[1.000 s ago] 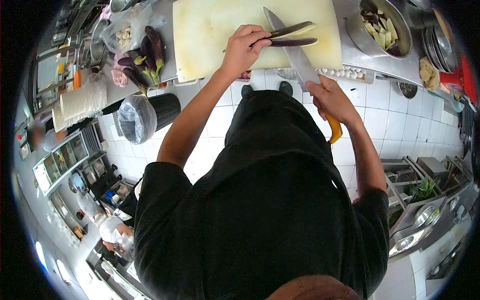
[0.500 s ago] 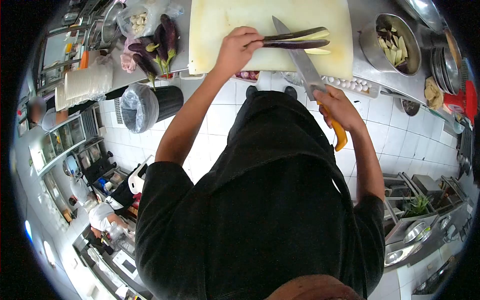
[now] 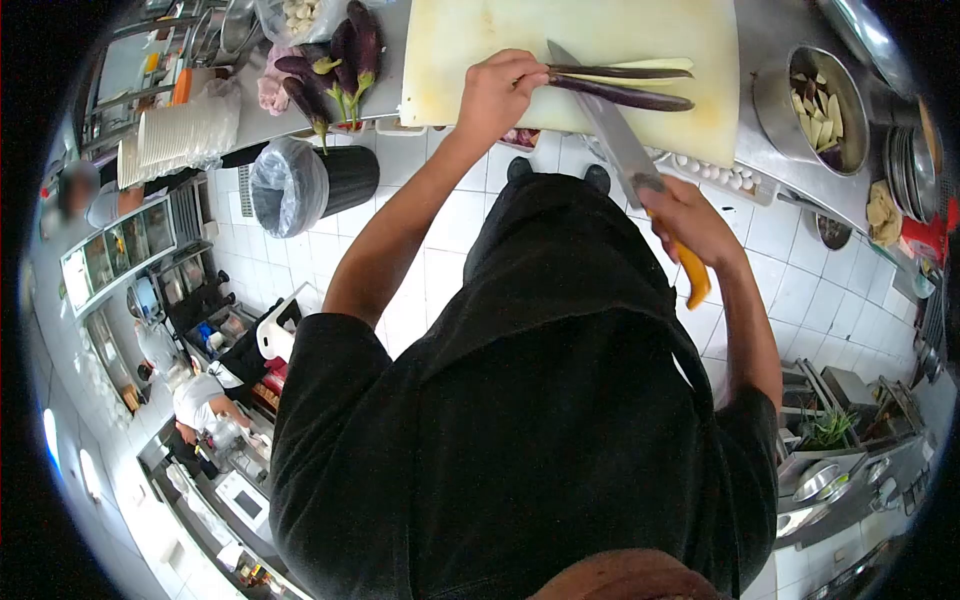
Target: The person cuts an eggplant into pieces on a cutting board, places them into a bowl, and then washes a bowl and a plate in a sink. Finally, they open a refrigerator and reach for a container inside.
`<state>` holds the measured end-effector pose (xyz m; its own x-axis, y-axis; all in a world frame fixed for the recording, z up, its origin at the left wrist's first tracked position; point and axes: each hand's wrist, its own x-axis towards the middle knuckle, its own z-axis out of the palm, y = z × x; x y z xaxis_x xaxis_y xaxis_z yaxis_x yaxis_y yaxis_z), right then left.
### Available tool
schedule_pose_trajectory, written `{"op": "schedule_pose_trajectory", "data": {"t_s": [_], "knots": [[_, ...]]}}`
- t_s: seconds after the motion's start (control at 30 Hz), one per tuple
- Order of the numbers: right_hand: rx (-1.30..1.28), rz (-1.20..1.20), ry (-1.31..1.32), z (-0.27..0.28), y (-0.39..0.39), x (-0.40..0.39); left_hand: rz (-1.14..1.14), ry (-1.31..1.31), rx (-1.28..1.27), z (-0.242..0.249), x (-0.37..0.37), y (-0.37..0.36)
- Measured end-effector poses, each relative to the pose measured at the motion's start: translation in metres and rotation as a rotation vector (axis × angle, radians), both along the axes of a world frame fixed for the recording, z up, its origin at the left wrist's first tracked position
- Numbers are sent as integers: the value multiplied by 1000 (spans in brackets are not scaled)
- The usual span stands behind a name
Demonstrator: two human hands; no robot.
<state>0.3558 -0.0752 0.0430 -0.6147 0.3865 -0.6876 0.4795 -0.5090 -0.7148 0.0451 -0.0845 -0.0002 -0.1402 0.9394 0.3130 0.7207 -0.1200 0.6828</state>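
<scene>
Eggplant strips (image 3: 640, 96) are being pinched together at one end by the left hand (image 3: 500, 95), while a chef's knife (image 3: 612, 130) is being gripped by its yellow handle in the right hand (image 3: 695, 220). Its blade is being slanted forward, seemingly beneath the strips, just beside the left fingertips. Those fingertips could be nicked if the blade were drawn or twisted there; which way its edge is being turned cannot be told. The strips' free ends are being left unheld to the right of the left hand, so a loosened pinch could let them fan apart or roll. Under both, the cutting board (image 3: 470, 30) is being overhung by the knife's handle, and a slipping grip could send it floorward. Out past the right hand, cut eggplant pieces (image 3: 818, 115) are being held in a metal pot (image 3: 765, 100); out past the left, whole eggplants (image 3: 345, 60) are being kept near the trash bin (image 3: 350, 185).

Compared with a second ago, the strips are being held nearer their left ends, with more length being exposed beyond the fingers, and less of the knife's tip is being shown past them.
</scene>
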Motion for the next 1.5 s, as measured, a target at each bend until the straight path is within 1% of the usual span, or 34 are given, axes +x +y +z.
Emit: {"op": "schedule_pose_trajectory", "data": {"t_s": [0.13,0.23,0.3,0.37,0.4,0.43,0.53,0.63,0.67,0.77,0.8,0.9,1.13,1.33,1.43,1.5], "knots": [[-26,15,41,-2,1,-5,38,-31,25,1,3,0],[-2,20,-8,-7,0,-19,108,-13,-35,2,5,0],[-30,19,19,-4,0,-10,127,-63,-29,4,9,1],[-69,32,38,12,3,9,151,-84,-38,6,13,1],[-23,67,-80,27,2,25,170,-82,-47,6,15,1],[-2,54,-138,40,-2,45,194,-82,-54,6,16,4],[54,-37,-315,75,-19,92,135,85,78,6,19,12],[242,-178,-363,92,-35,102,-24,247,135,20,46,21],[359,-176,-443,89,-38,98,-49,236,108,17,53,25],[815,-75,-566,80,-42,79,-126,186,53,3,60,40],[811,-55,-580,82,-40,70,-146,158,48,0,59,44],[938,-5,-577,76,-39,61,-175,136,91,-4,51,52],[1019,125,-639,82,-23,43,-225,60,121,-2,43,56],[1024,237,-737,92,-18,36,-233,82,57,-1,42,56],[958,288,-770,93,-12,24,-261,99,111,-3,41,57],[952,277,-670,57,0,15,-245,86,90,-6,42,54]]}}
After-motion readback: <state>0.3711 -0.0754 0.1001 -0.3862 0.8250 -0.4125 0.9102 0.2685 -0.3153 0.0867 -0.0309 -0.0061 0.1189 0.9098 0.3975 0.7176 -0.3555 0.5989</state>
